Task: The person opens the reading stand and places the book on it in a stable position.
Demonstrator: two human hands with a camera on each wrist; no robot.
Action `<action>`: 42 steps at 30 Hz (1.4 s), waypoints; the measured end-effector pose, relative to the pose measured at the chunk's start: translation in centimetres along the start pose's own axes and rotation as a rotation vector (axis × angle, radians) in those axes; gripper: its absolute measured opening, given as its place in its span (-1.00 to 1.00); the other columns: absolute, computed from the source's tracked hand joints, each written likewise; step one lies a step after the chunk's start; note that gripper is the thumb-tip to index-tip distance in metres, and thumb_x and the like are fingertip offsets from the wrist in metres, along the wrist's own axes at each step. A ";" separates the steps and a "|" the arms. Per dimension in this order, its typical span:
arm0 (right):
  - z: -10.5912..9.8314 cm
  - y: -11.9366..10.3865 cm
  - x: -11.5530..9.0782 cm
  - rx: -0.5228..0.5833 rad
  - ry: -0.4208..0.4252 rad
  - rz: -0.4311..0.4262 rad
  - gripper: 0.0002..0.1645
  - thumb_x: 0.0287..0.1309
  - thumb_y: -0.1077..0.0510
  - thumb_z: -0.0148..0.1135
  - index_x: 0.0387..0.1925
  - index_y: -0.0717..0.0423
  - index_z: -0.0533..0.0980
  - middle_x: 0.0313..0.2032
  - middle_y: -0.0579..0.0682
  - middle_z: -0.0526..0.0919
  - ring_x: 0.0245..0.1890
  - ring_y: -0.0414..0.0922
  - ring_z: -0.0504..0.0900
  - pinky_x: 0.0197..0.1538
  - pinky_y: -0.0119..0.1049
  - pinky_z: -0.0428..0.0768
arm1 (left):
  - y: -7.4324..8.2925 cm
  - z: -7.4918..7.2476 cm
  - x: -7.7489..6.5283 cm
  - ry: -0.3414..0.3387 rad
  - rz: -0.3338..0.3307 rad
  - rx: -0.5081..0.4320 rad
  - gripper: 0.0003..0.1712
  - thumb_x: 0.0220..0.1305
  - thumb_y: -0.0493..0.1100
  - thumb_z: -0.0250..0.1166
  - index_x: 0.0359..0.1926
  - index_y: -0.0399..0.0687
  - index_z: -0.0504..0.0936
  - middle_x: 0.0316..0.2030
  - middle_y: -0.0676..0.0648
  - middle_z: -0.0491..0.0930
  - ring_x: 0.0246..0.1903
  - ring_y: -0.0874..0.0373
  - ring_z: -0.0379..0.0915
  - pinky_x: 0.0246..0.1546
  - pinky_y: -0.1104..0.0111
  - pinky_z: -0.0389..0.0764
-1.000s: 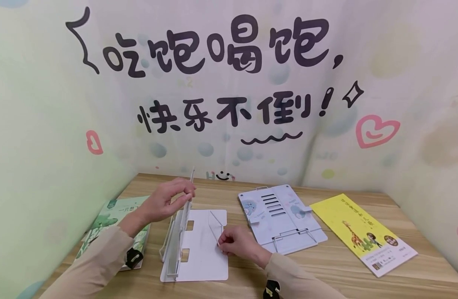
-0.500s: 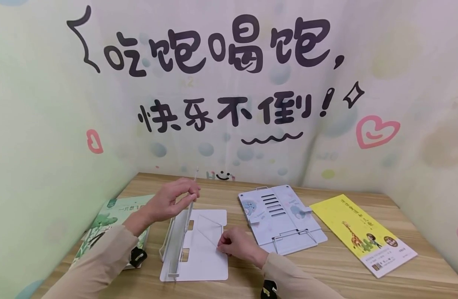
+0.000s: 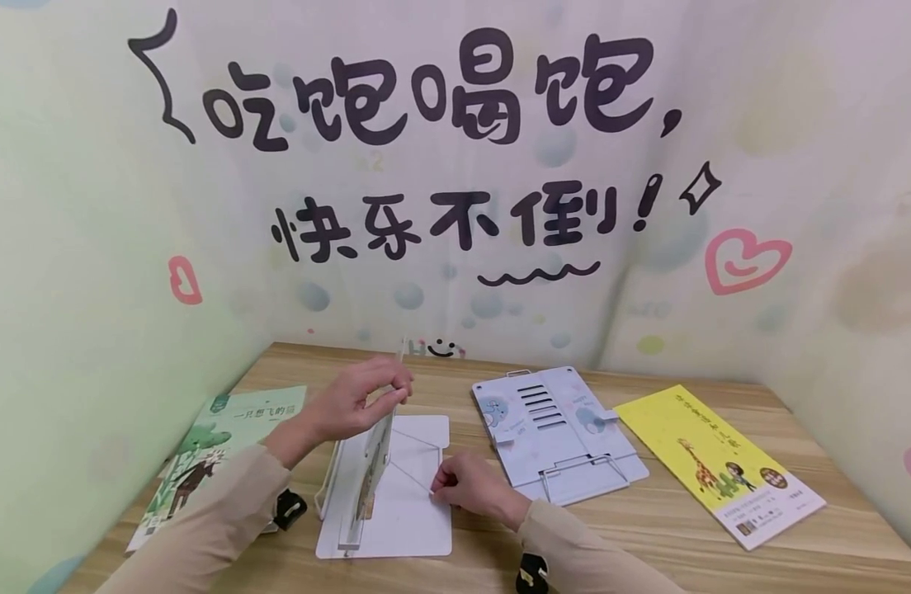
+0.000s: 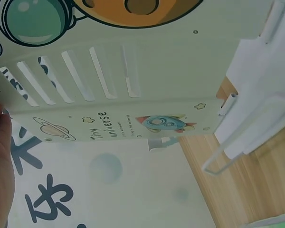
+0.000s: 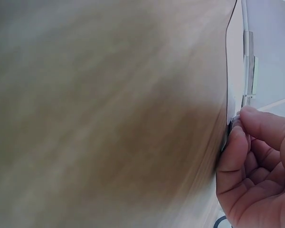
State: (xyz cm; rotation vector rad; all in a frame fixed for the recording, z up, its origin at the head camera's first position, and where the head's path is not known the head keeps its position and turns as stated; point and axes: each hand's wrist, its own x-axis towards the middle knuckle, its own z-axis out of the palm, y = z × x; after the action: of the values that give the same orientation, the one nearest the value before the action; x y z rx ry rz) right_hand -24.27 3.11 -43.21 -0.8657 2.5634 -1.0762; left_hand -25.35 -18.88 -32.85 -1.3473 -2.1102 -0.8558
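Fingers of the right hand [image 3: 476, 487] pinch the thin wire brace [image 3: 413, 478] at the right edge of the white base plate [image 3: 411, 528]; those of the left hand [image 3: 359, 400] grasp the edge of the raised panel [image 4: 166, 71], which stands over the base plate's left part. To do this well, I'd keep the pinch light, since the wire looks easy to bend, and hold its angle steady while the panel is guided. Slow tilting seems wise: held toward its far end, the panel could twist at the near end. Right fingertips are best kept clear of its swing.

Much is hard to read. The right fingertips cover the wire's end, and the right wrist view is mostly brown blur, so I can't tell whether the wire is seated anywhere. From the head, the panel shows nearly edge-on; the left wrist view gives its printed face but crops the hand. Left of the base plate, a sleeve [image 3: 203, 516] hides part of a green book [image 3: 218, 454].
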 end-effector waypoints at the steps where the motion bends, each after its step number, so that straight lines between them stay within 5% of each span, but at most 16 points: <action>1: 0.0 0.0 0.0 0.000 0.001 -0.005 -0.87 0.00 0.34 0.32 -0.57 0.15 0.56 -0.66 -0.20 0.47 -0.70 -0.36 0.36 -0.61 -0.53 0.37 | 0.0 0.1 0.1 -0.003 0.000 -0.003 -0.77 0.12 -0.47 0.18 -0.39 -0.03 0.52 -0.29 0.04 0.57 -0.19 0.16 0.48 -0.09 0.27 0.54; 14: 0.0 0.1 -0.2 0.031 0.002 0.006 -0.88 0.00 0.33 0.32 -0.57 0.15 0.56 -0.67 -0.20 0.46 -0.74 -0.34 0.36 -0.65 -0.52 0.36 | 0.4 0.8 0.5 -0.048 -0.072 0.001 -0.86 0.19 -0.36 0.18 -0.38 -0.02 0.52 -0.25 0.03 0.58 -0.12 0.15 0.49 -0.05 0.25 0.56; 42: -0.1 -0.2 -0.4 0.076 0.003 0.019 -0.88 0.02 0.37 0.29 -0.56 0.20 0.55 -0.67 -0.19 0.44 -0.72 -0.33 0.36 -0.65 -0.54 0.36 | 0.1 2.1 1.0 -0.051 -0.033 -0.009 -0.86 0.21 -0.36 0.17 -0.38 -0.01 0.51 -0.30 0.05 0.55 -0.24 0.21 0.44 -0.19 0.33 0.53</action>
State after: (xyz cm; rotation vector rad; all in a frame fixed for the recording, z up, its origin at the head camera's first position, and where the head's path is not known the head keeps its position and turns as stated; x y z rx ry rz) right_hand -23.86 3.30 -43.00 -0.8204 2.5094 -1.1622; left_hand -25.80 -16.76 -33.59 -1.3567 -2.1753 -0.8536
